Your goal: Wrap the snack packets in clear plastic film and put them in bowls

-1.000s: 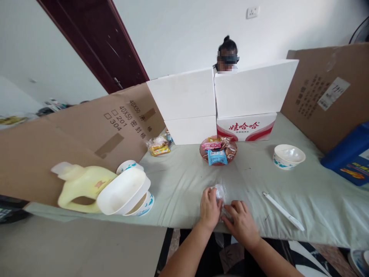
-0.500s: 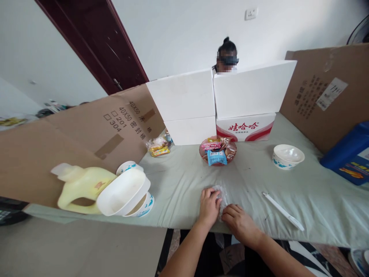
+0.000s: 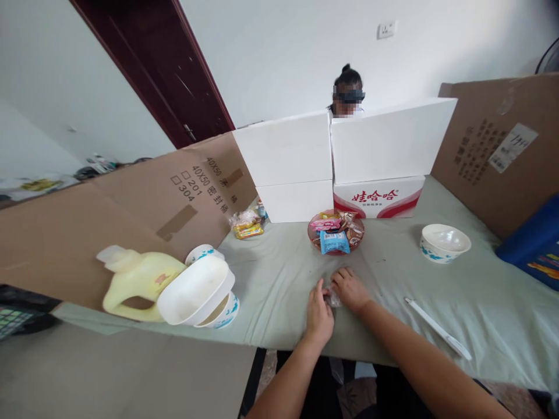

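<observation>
A small piece of clear bubble wrap [image 3: 335, 299] lies on the cloth near the front of the table, bunched between my hands. My left hand [image 3: 320, 314] is at its left side, fingers closed on the edge. From the right, my right hand [image 3: 350, 290] reaches over the far part with its fingers curled down onto the plastic. Much of the wrap is hidden under the fingers. Just beyond them stands a reddish see-through bowl [image 3: 312, 237] of wrapped snacks, with a blue packet [image 3: 335, 242] at its front.
To the right are a white box cutter [image 3: 438, 329] and a patterned paper bowl [image 3: 444, 251]. A yellow jug [image 3: 148, 279] leans by a white oval container [image 3: 192, 291] at left. White boxes [image 3: 393, 142] wall the back; a person [image 3: 348, 87] is behind them. Cardboard [image 3: 131, 209] flanks the table.
My right hand has moved forward and left, from the wrap's near end to its far part. My left hand has turned slightly and sits lower. Less wrap shows, and the view has shifted slightly.
</observation>
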A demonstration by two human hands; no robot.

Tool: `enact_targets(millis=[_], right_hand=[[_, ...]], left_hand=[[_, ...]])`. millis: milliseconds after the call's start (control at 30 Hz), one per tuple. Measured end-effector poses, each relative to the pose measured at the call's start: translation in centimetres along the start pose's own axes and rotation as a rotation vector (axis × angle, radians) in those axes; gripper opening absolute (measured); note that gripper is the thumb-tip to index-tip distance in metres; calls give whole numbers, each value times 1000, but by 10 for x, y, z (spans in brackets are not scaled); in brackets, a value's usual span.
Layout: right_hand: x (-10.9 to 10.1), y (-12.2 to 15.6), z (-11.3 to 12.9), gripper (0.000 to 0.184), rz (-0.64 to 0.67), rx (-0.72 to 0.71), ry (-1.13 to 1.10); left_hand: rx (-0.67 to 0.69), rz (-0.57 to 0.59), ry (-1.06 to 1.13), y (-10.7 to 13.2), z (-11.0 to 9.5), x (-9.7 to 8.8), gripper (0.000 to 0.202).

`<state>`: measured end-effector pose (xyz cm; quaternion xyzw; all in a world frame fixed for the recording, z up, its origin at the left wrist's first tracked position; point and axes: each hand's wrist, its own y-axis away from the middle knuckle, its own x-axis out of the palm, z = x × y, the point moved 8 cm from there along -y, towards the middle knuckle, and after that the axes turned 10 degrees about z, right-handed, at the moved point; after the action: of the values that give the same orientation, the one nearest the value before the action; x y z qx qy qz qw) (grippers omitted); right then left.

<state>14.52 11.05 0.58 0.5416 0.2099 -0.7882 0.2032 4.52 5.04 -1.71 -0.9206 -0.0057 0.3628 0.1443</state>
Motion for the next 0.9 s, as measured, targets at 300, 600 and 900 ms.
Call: enact_targets(millis=[300, 600, 900], right_hand=[[3, 9, 4, 14, 48, 49, -115], [-2, 38, 9, 15, -33, 58, -407], [-46, 56, -49, 10, -148, 199, -371]], left_hand=[[24, -111, -1, 2, -1, -10, 46], [-106, 55, 360, 3, 14, -9, 40], [-141, -28, 496, 4, 15, -14, 46]])
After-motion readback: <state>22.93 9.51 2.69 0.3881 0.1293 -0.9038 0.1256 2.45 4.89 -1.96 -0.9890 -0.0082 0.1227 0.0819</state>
